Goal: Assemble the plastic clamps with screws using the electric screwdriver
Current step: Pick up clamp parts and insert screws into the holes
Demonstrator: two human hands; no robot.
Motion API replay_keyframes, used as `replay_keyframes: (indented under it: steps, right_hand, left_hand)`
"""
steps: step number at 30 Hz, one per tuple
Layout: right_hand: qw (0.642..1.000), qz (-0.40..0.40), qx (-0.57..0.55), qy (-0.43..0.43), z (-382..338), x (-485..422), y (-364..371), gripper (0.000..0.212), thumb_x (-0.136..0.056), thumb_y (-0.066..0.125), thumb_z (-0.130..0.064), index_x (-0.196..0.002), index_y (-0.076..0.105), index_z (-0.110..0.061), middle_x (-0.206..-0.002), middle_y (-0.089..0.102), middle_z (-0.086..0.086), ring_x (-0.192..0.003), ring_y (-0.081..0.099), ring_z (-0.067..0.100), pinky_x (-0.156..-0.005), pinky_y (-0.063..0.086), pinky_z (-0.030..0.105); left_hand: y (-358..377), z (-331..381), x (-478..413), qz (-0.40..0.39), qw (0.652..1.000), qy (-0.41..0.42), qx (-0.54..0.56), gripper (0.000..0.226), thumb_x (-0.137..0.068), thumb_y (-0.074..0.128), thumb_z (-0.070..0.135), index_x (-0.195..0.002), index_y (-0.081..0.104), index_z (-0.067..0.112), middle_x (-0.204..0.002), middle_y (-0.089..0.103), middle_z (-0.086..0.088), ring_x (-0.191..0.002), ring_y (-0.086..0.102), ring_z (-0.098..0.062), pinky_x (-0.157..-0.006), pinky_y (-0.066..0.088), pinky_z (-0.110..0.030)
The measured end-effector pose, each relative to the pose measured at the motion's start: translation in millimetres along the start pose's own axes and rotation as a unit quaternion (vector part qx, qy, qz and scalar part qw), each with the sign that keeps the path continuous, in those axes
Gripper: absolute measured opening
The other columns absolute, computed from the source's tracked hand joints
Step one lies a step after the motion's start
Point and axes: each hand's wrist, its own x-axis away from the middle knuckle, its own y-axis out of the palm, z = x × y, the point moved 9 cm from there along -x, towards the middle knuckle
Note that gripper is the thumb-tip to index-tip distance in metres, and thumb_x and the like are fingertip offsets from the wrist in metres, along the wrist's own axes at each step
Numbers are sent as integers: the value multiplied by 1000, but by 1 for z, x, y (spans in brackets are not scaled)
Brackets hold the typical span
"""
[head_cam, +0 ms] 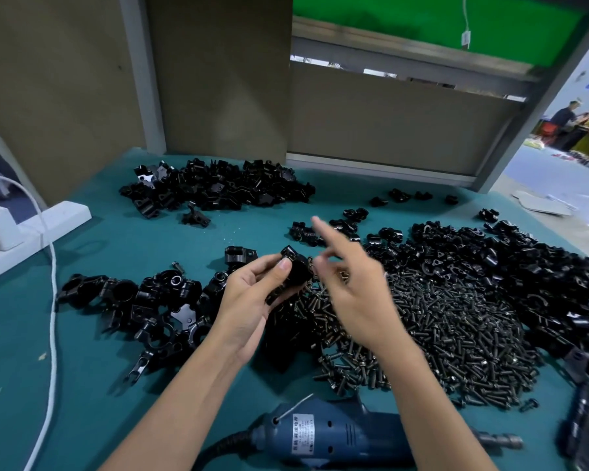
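Now gripping one black plastic clamp point(295, 271) in the left hand point(249, 300), with the thumb on its upper face and the other fingers curled under it, above the near-left border of the screw pile point(439, 328). Holding the right hand point(351, 290) up just beside the clamp, on its right side, with the index finger stretched up and away and the other fingers bent inward. Blurred there, so cannot tell whether pinching a screw or holding nothing.

Lying on the teal table mat point(123, 246) close to the near edge, below both forearms: the blue electric screwdriver point(334, 436), on its side, with the metal tip to the right and a black cord at the left end.

Spread over the mat around the hands: a heap of loose clamp parts point(218, 188) at the back, a bigger heap point(524, 266) at the right, touching the screws, and a group of joined clamps point(143, 307) at the left. Further left, a white cable point(52, 317) and a white power strip point(58, 215).
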Motion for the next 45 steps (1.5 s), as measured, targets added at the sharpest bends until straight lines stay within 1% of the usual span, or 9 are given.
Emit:
replay_keyframes:
  steps: [3,6,14,17,24,29,35,39,45]
  right_hand:
    - [987,126,78,63,24,-3,-62,41,-93,56,-2,-127,60,-23,-118,62,-13,-81,54,-16,-72,47,4]
    - [954,85,214,194,71,3,-100,30,-92,60,-2,-114,70,-20,-107,72,3,-68,55,-7,-56,42,8]
    - [910,-211,266,237,107,31,-61,56,-79,78,-37,-130,55,-36,-141,51,-9,-127,50,14,-106,40,37]
    - [916,-194,259,237,112,35,-55,62,-78,77,-45,-134,52,-35,-144,49,-6,-135,41,17,-111,36,40]
    - [921,-105,308,212,110,23,-67,16,-79,80,-24,-77,66,-33,-85,69,-11,-79,63,9,-75,56,36]
    - [919,-89,330,198,115,14,-70,14,-88,69,-12,-81,71,-24,-75,65,-8,-66,59,9,-64,57,34]
    - [962,41,15,271,125,17,-92,16,-90,65,-8,-84,74,-20,-81,72,2,-74,65,17,-61,48,20]
    - [880,58,-327,340,127,25,-74,16,-92,55,3,-95,71,0,-94,70,18,-81,73,27,-63,59,27]
    - [849,37,-392,352,131,30,-59,22,-93,51,5,-101,70,-1,-84,73,10,-76,71,14,-62,57,21]
  left_hand:
    - [0,-2,-1,5,998,-24,59,37,-80,64,15,-109,63,-9,-112,69,-25,-104,69,-29,-79,60,-31]
    - [-1,-4,0,13,995,-40,88,38,-81,64,13,-110,62,-11,-120,64,-30,-106,66,-34,-74,60,-29]
    - [-2,-9,-1,2,996,-52,78,48,-81,64,14,-117,55,-17,-123,60,-33,-119,58,-44,-75,60,-32]
    - [-1,-10,-1,0,996,-50,73,51,-81,64,14,-119,54,-19,-123,61,-33,-119,58,-44,-75,60,-32]
    - [-3,-10,-1,-4,997,-50,65,47,-80,66,16,-115,58,-15,-120,63,-31,-109,65,-37,-76,60,-32]
    - [-2,-11,-2,-9,997,-56,58,41,-79,68,17,-110,62,-10,-121,63,-31,-112,63,-40,-77,60,-33]
    - [0,-10,-1,-13,997,-56,60,43,-79,67,17,-111,61,-11,-121,62,-32,-107,65,-37,-77,60,-33]
    - [-1,-11,-2,-12,996,-60,58,42,-79,67,17,-111,61,-10,-122,61,-32,-112,63,-41,-79,60,-34]
    - [-1,-10,-1,-6,996,-61,63,44,-79,67,16,-113,60,-11,-121,62,-32,-108,65,-37,-78,61,-34]
